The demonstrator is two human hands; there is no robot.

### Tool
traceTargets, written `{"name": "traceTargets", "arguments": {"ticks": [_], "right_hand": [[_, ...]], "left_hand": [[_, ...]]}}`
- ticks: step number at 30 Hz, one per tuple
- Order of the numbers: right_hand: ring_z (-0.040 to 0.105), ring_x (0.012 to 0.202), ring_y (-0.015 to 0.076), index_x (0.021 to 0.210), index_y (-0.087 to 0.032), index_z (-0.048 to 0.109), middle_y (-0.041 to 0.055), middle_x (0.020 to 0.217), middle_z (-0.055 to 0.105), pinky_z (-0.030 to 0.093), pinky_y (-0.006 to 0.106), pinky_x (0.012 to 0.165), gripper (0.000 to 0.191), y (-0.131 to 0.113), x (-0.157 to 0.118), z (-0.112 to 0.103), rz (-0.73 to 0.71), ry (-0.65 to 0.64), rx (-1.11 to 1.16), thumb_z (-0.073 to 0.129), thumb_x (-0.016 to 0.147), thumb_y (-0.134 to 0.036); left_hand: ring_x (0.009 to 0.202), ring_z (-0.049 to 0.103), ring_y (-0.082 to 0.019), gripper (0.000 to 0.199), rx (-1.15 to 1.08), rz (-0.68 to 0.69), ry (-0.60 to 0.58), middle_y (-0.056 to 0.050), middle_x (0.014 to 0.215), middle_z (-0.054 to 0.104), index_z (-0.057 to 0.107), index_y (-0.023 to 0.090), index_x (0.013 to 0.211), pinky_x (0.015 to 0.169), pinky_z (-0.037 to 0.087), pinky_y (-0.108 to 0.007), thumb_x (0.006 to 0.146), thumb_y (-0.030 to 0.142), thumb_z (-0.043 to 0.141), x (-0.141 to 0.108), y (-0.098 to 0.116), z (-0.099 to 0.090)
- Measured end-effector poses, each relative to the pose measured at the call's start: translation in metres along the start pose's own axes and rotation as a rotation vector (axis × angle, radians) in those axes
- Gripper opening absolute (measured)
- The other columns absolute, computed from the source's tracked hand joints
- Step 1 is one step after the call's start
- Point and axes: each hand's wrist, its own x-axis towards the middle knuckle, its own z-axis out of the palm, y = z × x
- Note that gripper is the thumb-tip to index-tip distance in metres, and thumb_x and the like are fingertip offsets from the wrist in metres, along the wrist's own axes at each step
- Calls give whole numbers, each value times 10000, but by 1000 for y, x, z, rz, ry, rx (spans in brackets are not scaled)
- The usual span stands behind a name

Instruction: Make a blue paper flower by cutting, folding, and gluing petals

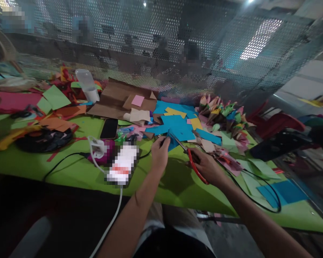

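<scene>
In my right hand [203, 163] is a pair of scissors [196, 167] with red handles, its blades pointing up and left. My left hand [160, 148] pinches a piece of blue paper [173, 143] close to the scissor tips. Whether the blades touch that paper is hard to make out. Both hands hover over the front of the green table, just short of several larger blue paper sheets [179, 125]. Yellow strips [196, 124] lie on those sheets.
Folded paper flowers [223, 111] crowd the back right. Brown paper [110, 98], a black phone [109, 128], a lit phone [123, 163] on a white cable and a purple power adapter [103, 152] lie left. A black cord [278, 200] loops at right near a hot glue gun [227, 157].
</scene>
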Motion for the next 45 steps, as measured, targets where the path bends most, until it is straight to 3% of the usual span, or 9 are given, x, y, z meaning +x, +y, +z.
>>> {"name": "traceTargets", "arguments": {"ticks": [14, 26, 45], "right_hand": [[681, 810, 264, 1152, -211, 683, 76, 954, 755, 493, 337, 688, 377, 6, 1, 7, 47, 66, 20, 649, 831, -405], [645, 731, 252, 1148, -206, 701, 52, 840, 726, 457, 321, 631, 400, 8, 0, 8, 52, 82, 31, 644, 838, -452], [675, 782, 286, 1120, -218, 719, 69, 864, 744, 497, 345, 666, 352, 8, -1, 11, 53, 102, 11, 637, 842, -418]], "left_hand": [[700, 461, -128, 263, -114, -161, 68, 11, 699, 531, 609, 192, 655, 657, 381, -259, 683, 407, 758, 3, -1, 2], [755, 543, -154, 268, -107, -193, 39, -17, 757, 626, 668, 192, 718, 705, 433, -277, 687, 436, 774, 2, 0, 0], [862, 620, -182, 210, -214, -279, 90, -48, 863, 708, 714, 194, 762, 807, 471, -315, 650, 349, 802, 3, 1, 2]]}}
